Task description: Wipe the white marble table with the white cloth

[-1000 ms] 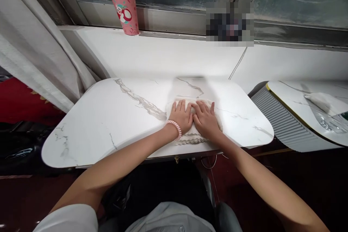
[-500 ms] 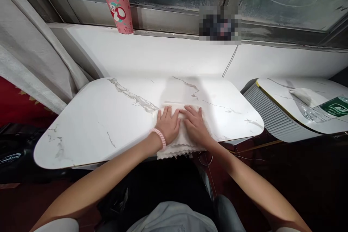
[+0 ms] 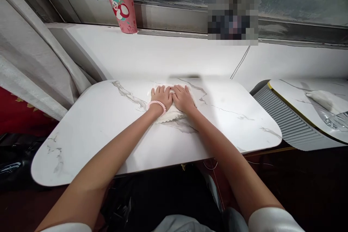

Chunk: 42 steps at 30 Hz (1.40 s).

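Observation:
A white cloth (image 3: 172,115) with a wavy edge lies on the white marble-patterned tabletop (image 3: 108,127), toward its back edge. My left hand (image 3: 161,98), with a pink coiled band (image 3: 157,103) at the wrist, rests palm down on the cloth, fingers stretched forward. Beside it, my right hand (image 3: 183,98) presses flat on the cloth too, its fingers extended. The thumbs are close together. Both palms hide much of the cloth.
A pink and white paper cup (image 3: 121,5) stands on the window ledge at the back left. A grey curtain (image 3: 29,43) hangs left. To the right, a ribbed cabinet (image 3: 288,119) bears a crumpled white thing (image 3: 322,99) and part of a clear bottle (image 3: 335,121).
Both hands and the cloth have slid forward from the table's front edge toward the wall. The view has shifted, so the cup's top and part of the bottle are now cut off.

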Each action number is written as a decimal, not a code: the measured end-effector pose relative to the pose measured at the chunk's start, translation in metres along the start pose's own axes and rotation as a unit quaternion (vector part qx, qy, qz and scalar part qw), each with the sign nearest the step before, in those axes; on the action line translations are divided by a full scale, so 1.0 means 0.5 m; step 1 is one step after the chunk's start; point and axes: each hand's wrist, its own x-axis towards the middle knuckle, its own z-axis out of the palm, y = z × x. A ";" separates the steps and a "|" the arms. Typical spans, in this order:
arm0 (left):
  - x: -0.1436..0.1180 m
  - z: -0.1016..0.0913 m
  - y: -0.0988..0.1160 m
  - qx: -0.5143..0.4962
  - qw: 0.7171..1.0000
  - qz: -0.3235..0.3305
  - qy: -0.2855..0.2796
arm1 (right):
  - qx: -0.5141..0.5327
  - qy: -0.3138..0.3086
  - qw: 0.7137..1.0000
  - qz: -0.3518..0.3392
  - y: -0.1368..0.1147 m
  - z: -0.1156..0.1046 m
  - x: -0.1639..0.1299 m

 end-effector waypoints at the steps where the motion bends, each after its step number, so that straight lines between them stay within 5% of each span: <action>1: 0.019 0.004 -0.005 -0.001 1.000 0.003 0.005 | -0.001 0.005 1.000 0.003 0.006 0.004 0.018; 11: 0.140 0.026 -0.035 -0.015 1.000 0.012 0.022 | 0.023 0.053 0.998 0.004 0.044 0.035 0.131; 23: 0.194 0.037 -0.047 -0.001 0.999 0.002 0.044 | -0.022 0.089 0.996 0.023 0.049 0.039 0.187; 32: 0.158 0.032 -0.039 0.011 0.999 -0.024 0.038 | -0.033 0.081 0.996 -0.013 0.049 0.044 0.167; 42: 0.025 0.003 -0.026 0.027 0.999 -0.018 0.027 | -0.031 0.055 0.998 -0.010 -0.016 0.020 0.033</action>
